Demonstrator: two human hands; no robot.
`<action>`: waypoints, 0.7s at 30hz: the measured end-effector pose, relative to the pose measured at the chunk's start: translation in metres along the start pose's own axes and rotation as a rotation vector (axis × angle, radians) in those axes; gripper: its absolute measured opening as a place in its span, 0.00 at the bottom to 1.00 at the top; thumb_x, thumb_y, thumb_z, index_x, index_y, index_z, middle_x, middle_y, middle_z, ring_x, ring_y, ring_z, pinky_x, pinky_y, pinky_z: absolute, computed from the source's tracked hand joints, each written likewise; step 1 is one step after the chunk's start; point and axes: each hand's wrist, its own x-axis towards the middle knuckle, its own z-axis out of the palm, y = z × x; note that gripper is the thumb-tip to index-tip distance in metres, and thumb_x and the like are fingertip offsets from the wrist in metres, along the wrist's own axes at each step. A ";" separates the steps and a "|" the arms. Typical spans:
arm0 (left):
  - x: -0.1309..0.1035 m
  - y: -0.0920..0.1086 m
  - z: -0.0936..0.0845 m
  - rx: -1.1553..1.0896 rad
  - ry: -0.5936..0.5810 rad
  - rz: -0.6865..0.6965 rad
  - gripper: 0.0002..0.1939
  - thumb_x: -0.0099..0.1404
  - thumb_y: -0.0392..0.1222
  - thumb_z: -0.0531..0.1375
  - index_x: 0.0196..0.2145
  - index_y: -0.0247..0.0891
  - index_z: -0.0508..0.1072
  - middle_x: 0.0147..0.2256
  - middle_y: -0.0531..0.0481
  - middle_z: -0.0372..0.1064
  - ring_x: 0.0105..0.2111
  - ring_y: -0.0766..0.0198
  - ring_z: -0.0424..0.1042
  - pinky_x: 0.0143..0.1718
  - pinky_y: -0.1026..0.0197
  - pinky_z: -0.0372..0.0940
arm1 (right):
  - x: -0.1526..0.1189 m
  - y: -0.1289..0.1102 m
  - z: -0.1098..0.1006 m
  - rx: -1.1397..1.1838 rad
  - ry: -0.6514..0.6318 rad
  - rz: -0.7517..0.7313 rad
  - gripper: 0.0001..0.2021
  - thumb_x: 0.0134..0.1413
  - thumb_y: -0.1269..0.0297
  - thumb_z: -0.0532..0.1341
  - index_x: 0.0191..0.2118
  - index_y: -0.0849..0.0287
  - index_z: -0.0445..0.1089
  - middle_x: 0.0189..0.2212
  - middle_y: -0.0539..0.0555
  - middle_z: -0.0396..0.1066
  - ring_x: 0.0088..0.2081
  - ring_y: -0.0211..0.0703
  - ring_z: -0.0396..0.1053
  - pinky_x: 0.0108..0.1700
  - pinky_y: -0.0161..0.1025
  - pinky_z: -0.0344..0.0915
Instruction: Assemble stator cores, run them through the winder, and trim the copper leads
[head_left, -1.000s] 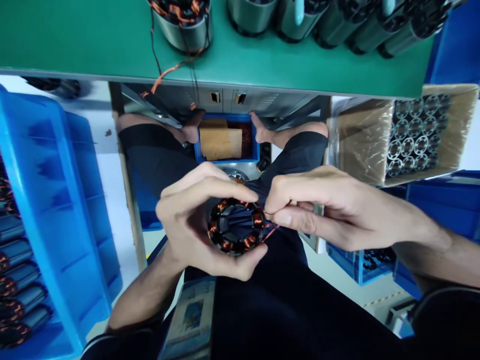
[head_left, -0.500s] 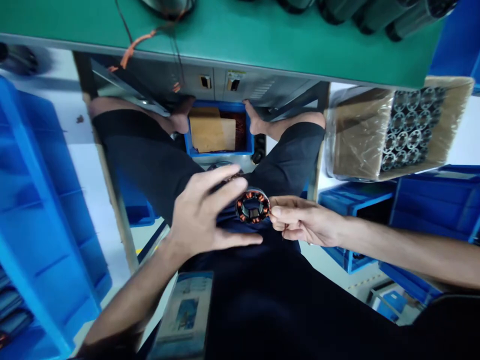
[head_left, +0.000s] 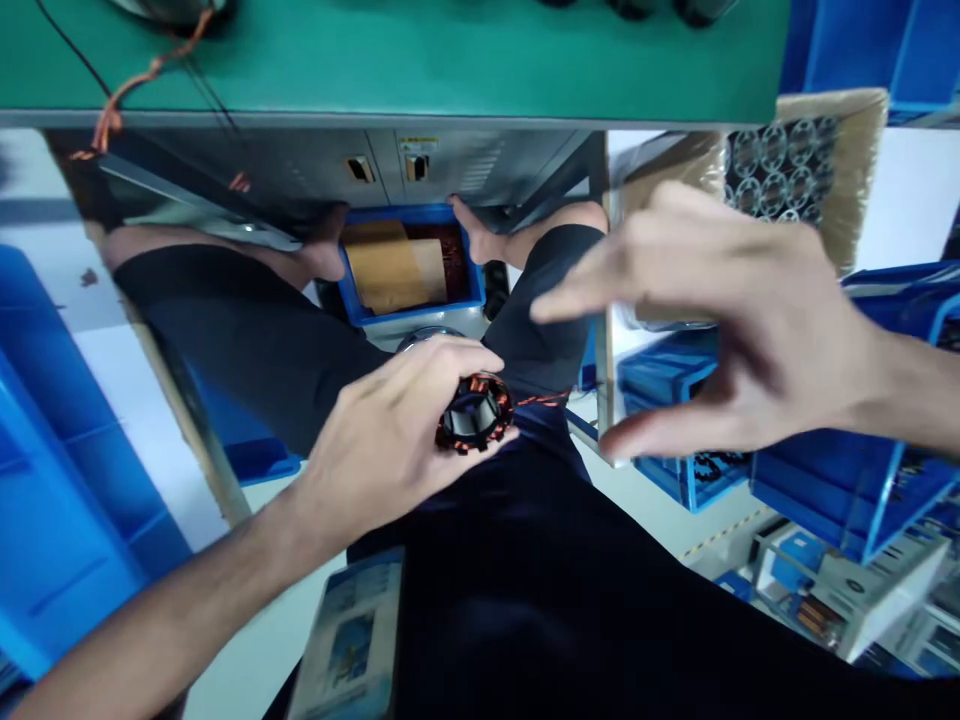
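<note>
Your right hand (head_left: 739, 320) is now well apart from the wound ring (head_left: 471, 413), which is in its pinch half a second earlier; your left hand (head_left: 397, 425), spread beside the ring then, is now wrapped around it. Of your two hands, the right is nearest to you: slightly blurred, stretched wide, thumb far from the fingers, with nothing visible in its grasp. One card (head_left: 349, 640) lies against your dark clothing, low in view. Your left hand curls firmly on the single ring, fingers over the top and thumb beneath. You have it above your lap, its hollow facing you; reddish wire leads (head_left: 544, 399) trail from its right side, too fine to count.

Farther off, between your two feet, you see one blue bin (head_left: 405, 312) with brown cardboard (head_left: 386, 270) in it. Behind your right hand is one carton (head_left: 862, 180) of metal rings (head_left: 772, 150), partly covered, so you cannot count them all. Farthest forward, your green tabletop (head_left: 450, 70) bears one silver cylinder (head_left: 169, 8), with twisted copper wire (head_left: 146, 75) hanging over the edge, and three dark cylinder bases (head_left: 705, 8) cut off above.
</note>
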 end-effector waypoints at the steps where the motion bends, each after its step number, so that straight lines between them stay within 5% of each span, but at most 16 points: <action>1: -0.001 -0.002 -0.003 0.114 0.044 0.110 0.20 0.75 0.47 0.75 0.61 0.48 0.80 0.59 0.44 0.87 0.55 0.45 0.89 0.59 0.45 0.85 | 0.000 0.002 0.000 0.128 -0.029 0.105 0.26 0.70 0.37 0.76 0.60 0.52 0.86 0.48 0.50 0.85 0.48 0.42 0.79 0.57 0.47 0.79; 6: 0.012 0.005 -0.014 0.350 0.117 0.502 0.14 0.79 0.35 0.66 0.55 0.54 0.84 0.55 0.51 0.89 0.49 0.50 0.90 0.53 0.45 0.89 | 0.004 0.015 0.036 1.093 -0.679 0.591 0.15 0.74 0.50 0.74 0.49 0.57 0.82 0.46 0.55 0.88 0.42 0.43 0.87 0.45 0.41 0.83; 8: 0.020 0.013 -0.014 0.321 0.058 0.496 0.13 0.78 0.34 0.66 0.48 0.55 0.85 0.49 0.56 0.89 0.44 0.54 0.90 0.54 0.44 0.89 | 0.002 0.017 0.054 1.266 -0.753 0.664 0.19 0.71 0.47 0.77 0.44 0.58 0.78 0.38 0.51 0.85 0.33 0.38 0.81 0.39 0.38 0.80; 10: 0.023 0.016 -0.012 0.277 -0.021 0.391 0.10 0.76 0.37 0.68 0.43 0.55 0.85 0.45 0.56 0.89 0.41 0.55 0.89 0.56 0.44 0.88 | -0.001 0.016 0.064 1.187 -0.640 0.562 0.20 0.72 0.47 0.76 0.39 0.56 0.73 0.27 0.42 0.71 0.25 0.32 0.66 0.32 0.34 0.70; 12: 0.020 0.015 -0.010 0.224 -0.023 0.248 0.02 0.72 0.43 0.72 0.42 0.51 0.84 0.40 0.53 0.87 0.40 0.53 0.87 0.51 0.47 0.87 | -0.003 0.012 0.063 0.842 -0.444 0.332 0.17 0.77 0.55 0.71 0.36 0.54 0.69 0.23 0.39 0.58 0.23 0.32 0.53 0.28 0.33 0.57; 13: 0.016 0.013 -0.009 0.162 -0.028 0.165 0.06 0.70 0.46 0.74 0.43 0.49 0.83 0.38 0.52 0.85 0.37 0.54 0.86 0.46 0.50 0.85 | -0.002 0.011 0.059 0.616 -0.355 0.199 0.16 0.79 0.60 0.67 0.34 0.53 0.69 0.23 0.40 0.56 0.24 0.34 0.49 0.28 0.36 0.51; 16: 0.001 0.005 -0.010 -0.220 -0.189 -0.132 0.15 0.69 0.51 0.75 0.47 0.44 0.79 0.31 0.56 0.79 0.27 0.63 0.76 0.31 0.59 0.72 | -0.001 0.008 0.044 0.053 -0.168 -0.194 0.19 0.82 0.69 0.59 0.33 0.51 0.71 0.23 0.44 0.58 0.25 0.40 0.49 0.28 0.45 0.45; 18: -0.010 -0.001 -0.014 -0.517 -0.312 -0.293 0.16 0.70 0.51 0.75 0.47 0.43 0.78 0.33 0.55 0.80 0.27 0.64 0.74 0.31 0.60 0.68 | -0.006 0.011 0.034 -0.130 -0.038 -0.385 0.18 0.82 0.71 0.60 0.34 0.50 0.72 0.23 0.45 0.61 0.24 0.41 0.52 0.27 0.47 0.48; 21: -0.030 -0.010 -0.028 -0.846 -0.210 -0.459 0.21 0.71 0.56 0.76 0.51 0.43 0.78 0.39 0.46 0.85 0.33 0.58 0.81 0.34 0.58 0.73 | -0.023 0.026 0.030 -0.163 0.161 -0.350 0.15 0.76 0.73 0.71 0.35 0.50 0.72 0.21 0.44 0.64 0.21 0.38 0.59 0.25 0.45 0.57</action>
